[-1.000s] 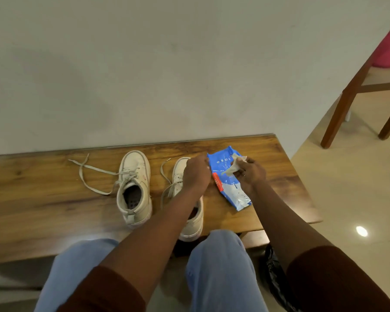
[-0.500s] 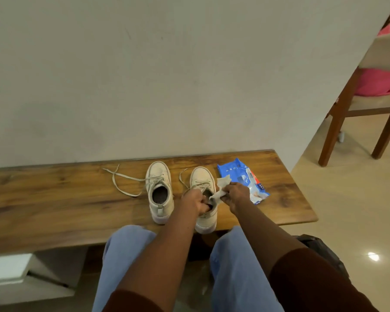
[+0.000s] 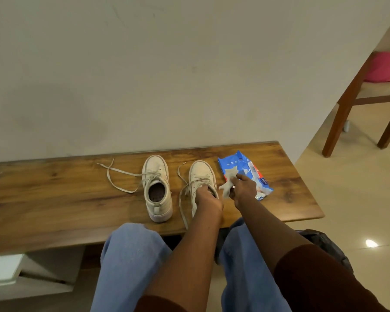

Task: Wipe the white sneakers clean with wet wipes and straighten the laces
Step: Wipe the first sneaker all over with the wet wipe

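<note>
Two white sneakers stand side by side on the wooden bench (image 3: 54,199), toes toward the wall. The left sneaker (image 3: 157,188) is free, its laces trailing loose to the left. My left hand (image 3: 206,199) grips the collar of the right sneaker (image 3: 200,174), covering its opening; one lace hangs toward the bench's front edge. My right hand (image 3: 243,190) pinches a crumpled white wet wipe (image 3: 229,183) just right of that sneaker. Behind it lies the blue wipes pack (image 3: 241,167), partly hidden by the hand.
A plain wall runs right behind the bench. My knees in blue jeans (image 3: 131,255) press against the bench's front edge. A wooden chair (image 3: 351,95) with a pink item on its seat stands on the tiled floor at right. A black bag (image 3: 324,244) lies beside my right leg.
My left hand went from the right sneaker's toe to its collar. My right hand pulled a wipe out of the pack, carried it to the sneaker and now holds it just right of it.
</note>
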